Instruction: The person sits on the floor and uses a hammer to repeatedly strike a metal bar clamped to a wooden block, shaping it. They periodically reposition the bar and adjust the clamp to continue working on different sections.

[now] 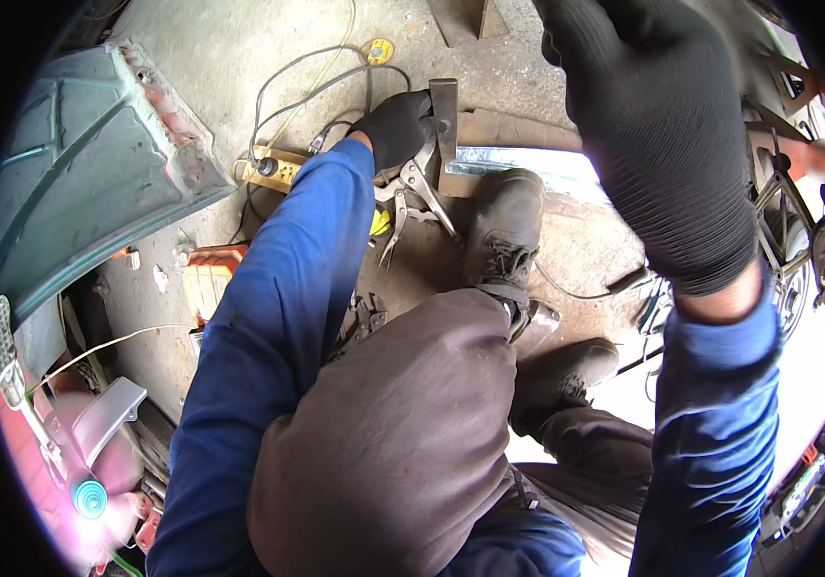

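Observation:
My left hand (395, 135), in a black glove, is closed at the side of an upright flat metal bar (444, 123) near the floor. Its fingertips are partly hidden behind the bar. Just below that hand, locking pliers (415, 183) stand with their handles spread toward me. A shiny metal strip (528, 162) lies to the right of the bar, over a brown flat piece (513, 130), with my boot (506, 231) against its near edge. High at the right, my gloved right hand (658, 125) is raised with curled fingers; the top edge cuts it off, so its contents are hidden.
A yellow power strip (276, 169) with cables lies left of my left hand. A green-grey body panel (76, 163) fills the far left, above an orange box (212, 279). A pink fan (90, 490) stands lower left. Wheels and machine parts (792, 260) crowd the right.

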Tool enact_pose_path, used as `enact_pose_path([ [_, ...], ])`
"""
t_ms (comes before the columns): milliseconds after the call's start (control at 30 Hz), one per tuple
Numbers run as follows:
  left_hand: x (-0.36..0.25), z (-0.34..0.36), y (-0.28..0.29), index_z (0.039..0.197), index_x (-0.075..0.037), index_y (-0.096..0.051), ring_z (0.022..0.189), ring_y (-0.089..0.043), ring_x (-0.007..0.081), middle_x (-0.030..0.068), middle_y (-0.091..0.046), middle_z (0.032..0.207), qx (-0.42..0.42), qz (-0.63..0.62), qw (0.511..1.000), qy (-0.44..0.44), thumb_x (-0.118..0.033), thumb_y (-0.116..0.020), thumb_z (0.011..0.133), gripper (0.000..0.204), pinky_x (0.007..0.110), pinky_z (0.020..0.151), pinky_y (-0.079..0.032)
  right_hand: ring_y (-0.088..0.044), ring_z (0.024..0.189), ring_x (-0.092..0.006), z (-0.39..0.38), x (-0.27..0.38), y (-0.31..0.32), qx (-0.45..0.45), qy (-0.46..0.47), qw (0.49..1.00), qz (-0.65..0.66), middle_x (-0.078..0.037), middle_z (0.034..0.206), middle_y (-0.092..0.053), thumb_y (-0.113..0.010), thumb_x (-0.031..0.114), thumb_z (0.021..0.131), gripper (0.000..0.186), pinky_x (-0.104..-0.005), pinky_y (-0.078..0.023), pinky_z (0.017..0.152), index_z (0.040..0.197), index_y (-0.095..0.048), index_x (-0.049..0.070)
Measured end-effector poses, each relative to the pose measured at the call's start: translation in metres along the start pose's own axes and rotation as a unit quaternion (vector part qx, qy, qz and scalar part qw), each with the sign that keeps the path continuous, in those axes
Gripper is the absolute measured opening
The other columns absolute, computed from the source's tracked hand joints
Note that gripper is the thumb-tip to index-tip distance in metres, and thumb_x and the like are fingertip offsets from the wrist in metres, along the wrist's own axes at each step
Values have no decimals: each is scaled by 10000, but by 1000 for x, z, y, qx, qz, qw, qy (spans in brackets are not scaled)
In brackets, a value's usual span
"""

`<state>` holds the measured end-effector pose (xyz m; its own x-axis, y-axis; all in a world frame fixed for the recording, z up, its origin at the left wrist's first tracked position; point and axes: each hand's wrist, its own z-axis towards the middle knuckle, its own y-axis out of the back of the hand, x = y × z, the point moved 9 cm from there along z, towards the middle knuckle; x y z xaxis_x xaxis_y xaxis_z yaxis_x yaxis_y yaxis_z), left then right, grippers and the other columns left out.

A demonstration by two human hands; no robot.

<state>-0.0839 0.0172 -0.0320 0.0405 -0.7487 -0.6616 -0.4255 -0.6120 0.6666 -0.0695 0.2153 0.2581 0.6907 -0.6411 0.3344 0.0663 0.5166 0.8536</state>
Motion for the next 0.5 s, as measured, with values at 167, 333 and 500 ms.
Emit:
enact_pose_path([
  [167, -5, -7, -6, 1265, 23, -692, 1071, -726, 321, 203, -778, 1182, -10, -66, 998, -16, -285, -701, 1062, 370, 423, 977, -546, -734, 850, -491, -57, -11, -67, 175, -198, 958, 113, -313, 898, -728, -599, 168, 1073, 482, -553, -590, 765, 1546, -559, 87],
  [333, 29, 5, -14, 1262, -3, -709, 1042, -731, 247, 139, -792, 1143, 22, -171, 985, 12, -191, -725, 1045, 287, 392, 956, -553, -745, 850, -481, -69, -34, -55, 157, -204, 958, 126, -315, 894, -732, -590, 175, 1082, 446, -535, -606, 787, 1510, -608, 50],
  [500, 44, 3, -23, 1250, 4, -710, 1017, -728, 168, 97, -786, 1139, 0, -121, 993, 10, -143, -706, 1060, 240, 352, 947, -572, -785, 836, -348, -47, -42, -48, 166, -210, 962, 58, -273, 943, -761, -625, 181, 1117, 455, -407, -606, 826, 1569, -610, 135],
])
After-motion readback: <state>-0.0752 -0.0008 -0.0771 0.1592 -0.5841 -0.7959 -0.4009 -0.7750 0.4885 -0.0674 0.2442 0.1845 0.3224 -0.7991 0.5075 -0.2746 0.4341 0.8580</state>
